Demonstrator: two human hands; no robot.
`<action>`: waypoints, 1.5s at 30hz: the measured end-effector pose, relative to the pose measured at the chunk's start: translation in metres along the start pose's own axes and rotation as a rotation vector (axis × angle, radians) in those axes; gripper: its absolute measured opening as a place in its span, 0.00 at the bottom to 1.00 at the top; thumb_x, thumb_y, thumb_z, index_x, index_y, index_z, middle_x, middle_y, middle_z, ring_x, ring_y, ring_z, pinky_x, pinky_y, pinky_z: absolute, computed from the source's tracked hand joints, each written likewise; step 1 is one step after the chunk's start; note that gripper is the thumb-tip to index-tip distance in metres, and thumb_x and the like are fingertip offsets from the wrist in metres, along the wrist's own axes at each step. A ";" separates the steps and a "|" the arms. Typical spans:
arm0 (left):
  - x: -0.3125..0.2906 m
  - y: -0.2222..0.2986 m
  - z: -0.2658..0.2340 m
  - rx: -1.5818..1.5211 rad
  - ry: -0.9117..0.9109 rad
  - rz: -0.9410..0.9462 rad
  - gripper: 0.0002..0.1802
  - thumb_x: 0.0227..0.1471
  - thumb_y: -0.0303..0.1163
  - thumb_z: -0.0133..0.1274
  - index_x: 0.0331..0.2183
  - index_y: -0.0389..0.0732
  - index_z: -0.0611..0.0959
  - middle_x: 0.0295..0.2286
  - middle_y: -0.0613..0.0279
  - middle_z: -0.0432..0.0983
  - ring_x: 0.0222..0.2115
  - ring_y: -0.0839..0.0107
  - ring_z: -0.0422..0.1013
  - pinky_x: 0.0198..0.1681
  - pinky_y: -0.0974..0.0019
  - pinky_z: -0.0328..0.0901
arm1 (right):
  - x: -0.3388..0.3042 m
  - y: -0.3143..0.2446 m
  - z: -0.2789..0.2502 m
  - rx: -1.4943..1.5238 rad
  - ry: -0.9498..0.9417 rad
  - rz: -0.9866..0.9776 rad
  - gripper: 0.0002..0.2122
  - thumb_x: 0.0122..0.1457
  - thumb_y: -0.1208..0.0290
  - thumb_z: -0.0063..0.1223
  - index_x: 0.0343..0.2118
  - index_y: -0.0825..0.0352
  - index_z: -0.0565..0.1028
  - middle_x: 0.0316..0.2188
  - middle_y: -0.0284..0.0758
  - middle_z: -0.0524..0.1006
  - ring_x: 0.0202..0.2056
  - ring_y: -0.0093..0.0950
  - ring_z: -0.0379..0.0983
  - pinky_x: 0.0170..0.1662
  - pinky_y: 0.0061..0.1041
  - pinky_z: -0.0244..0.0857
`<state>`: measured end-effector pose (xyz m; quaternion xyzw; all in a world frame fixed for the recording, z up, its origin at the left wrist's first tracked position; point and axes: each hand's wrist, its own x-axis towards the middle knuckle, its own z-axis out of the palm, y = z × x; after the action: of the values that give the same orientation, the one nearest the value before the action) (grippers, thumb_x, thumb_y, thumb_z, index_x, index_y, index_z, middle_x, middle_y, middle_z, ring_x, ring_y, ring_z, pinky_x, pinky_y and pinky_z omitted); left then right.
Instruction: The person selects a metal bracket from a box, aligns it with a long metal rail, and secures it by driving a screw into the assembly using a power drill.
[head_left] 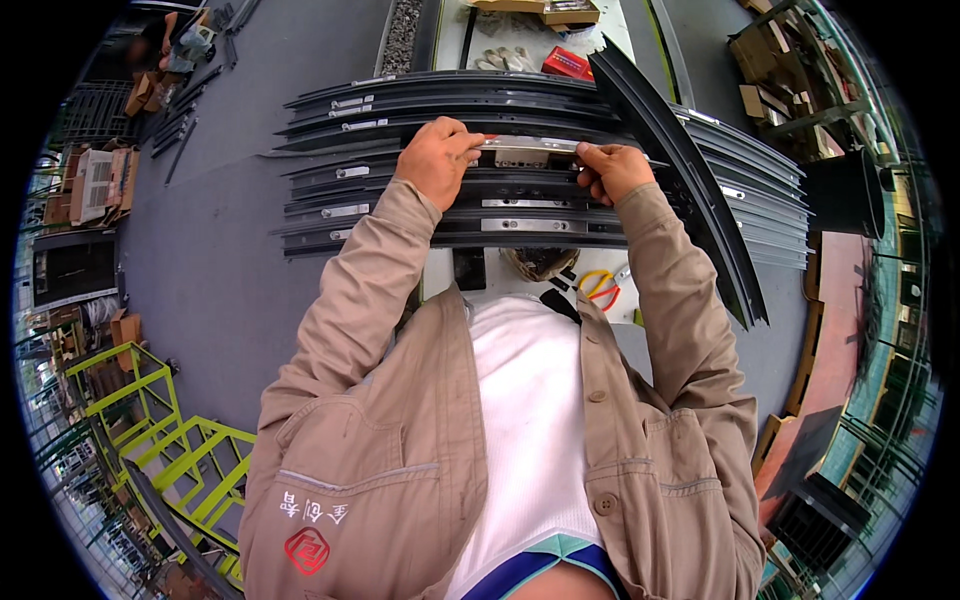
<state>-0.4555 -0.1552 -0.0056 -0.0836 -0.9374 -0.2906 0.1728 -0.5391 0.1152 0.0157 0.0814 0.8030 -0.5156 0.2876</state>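
Note:
Several long dark grey metal profiles lie side by side across the white table in front of me. Both my hands are over the middle of them, one at each end of a narrow silver metal strip. My left hand pinches the strip's left end, where a small red spot shows by the fingertips. At the other end, my right hand has its thumb on top and its fingers curled below. Similar silver connector plates sit on the nearer profiles.
Another dark profile crosses the others at a slant, close to my right forearm. Yellow-and-red-handled scissors and a round container are on the near side. Beyond lie a red box and gloves. Yellow-green frames stand at left.

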 end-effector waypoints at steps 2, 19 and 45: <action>-0.003 -0.002 0.005 -0.020 0.050 0.038 0.12 0.49 0.26 0.63 0.39 0.43 0.87 0.38 0.63 0.77 0.41 0.61 0.75 0.44 0.63 0.71 | 0.002 0.004 -0.001 0.029 -0.002 -0.010 0.16 0.63 0.58 0.58 0.38 0.70 0.80 0.22 0.31 0.79 0.17 0.17 0.66 0.19 0.20 0.59; -0.029 -0.004 -0.005 -0.190 0.045 -0.087 0.18 0.51 0.21 0.58 0.45 0.43 0.83 0.43 0.58 0.79 0.45 0.57 0.75 0.50 0.61 0.70 | -0.001 0.004 0.001 -0.222 0.043 -0.027 0.17 0.59 0.57 0.59 0.37 0.70 0.83 0.22 0.33 0.79 0.21 0.22 0.70 0.27 0.23 0.65; -0.030 -0.025 -0.002 0.247 0.168 -0.231 0.11 0.52 0.29 0.56 0.38 0.50 0.86 0.42 0.68 0.78 0.49 0.64 0.71 0.55 0.56 0.58 | 0.030 0.022 -0.003 -1.010 0.210 -0.615 0.12 0.66 0.56 0.50 0.47 0.51 0.80 0.40 0.28 0.80 0.48 0.31 0.74 0.52 0.36 0.56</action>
<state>-0.4336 -0.1786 -0.0281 0.0711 -0.9515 -0.1974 0.2249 -0.5556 0.1229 -0.0174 -0.2509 0.9595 -0.1192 0.0475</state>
